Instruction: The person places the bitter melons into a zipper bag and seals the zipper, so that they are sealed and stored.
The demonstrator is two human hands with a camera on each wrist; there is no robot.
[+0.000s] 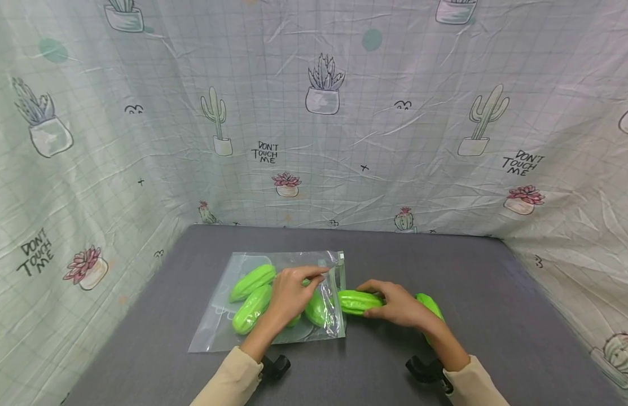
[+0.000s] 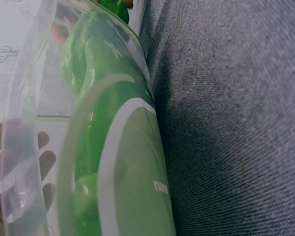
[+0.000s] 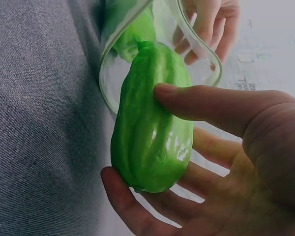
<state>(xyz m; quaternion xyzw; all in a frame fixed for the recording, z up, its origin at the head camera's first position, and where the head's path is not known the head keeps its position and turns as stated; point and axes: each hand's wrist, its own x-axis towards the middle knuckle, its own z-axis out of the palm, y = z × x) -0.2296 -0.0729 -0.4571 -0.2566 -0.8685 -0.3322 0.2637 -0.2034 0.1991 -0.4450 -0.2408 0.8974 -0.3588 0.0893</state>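
A clear zip bag (image 1: 212, 336) lies on the grey table, its mouth facing right. Several ridged green gourds are inside, one of them (image 1: 252, 283) toward the far side. My left hand (image 1: 292, 288) is over the bag, thumb and fingers at the upper sheet near the mouth, which bows open in the right wrist view. My right hand (image 1: 399, 305) grips another ridged green gourd (image 3: 150, 123), thumb on top and fingers beneath. That gourd's narrow end is at the bag's mouth. One more gourd (image 1: 428, 305) lies to the right, partly hidden by my right forearm.
The grey table (image 1: 476, 282) extends around the bag. A patterned cloth (image 1: 364, 135) with cactus drawings hangs behind and along both sides. Black straps with camera mounts (image 1: 276, 367) sit at both wrists, beside beige sleeves (image 1: 231, 379).
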